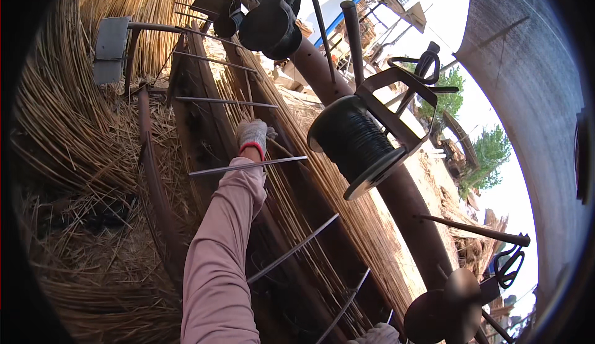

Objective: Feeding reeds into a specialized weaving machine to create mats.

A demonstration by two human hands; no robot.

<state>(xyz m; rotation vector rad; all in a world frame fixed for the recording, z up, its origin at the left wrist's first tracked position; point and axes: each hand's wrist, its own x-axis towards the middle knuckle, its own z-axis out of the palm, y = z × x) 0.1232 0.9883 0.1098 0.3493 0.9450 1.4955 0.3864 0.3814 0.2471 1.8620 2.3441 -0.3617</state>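
Observation:
My left hand, in a pale work glove with a red cuff, reaches into a long dark metal trough. Its fingers are curled around a few thin reed stalks among the layer of reeds lying along the trough. Thin metal rods cross above the reeds, one passing over my forearm. My right hand, also gloved, shows only in part at the lower edge beside the reeds; its fingers are mostly cut off. Right of the trough, a spool of dark wire hangs in a metal bracket.
A thick rusty pipe runs diagonally, carrying more spools and pegs. Tall reed bundles stand at the left, with loose straw on the ground. A grey sheet hangs at the right. A second bracket and spool sit lower right.

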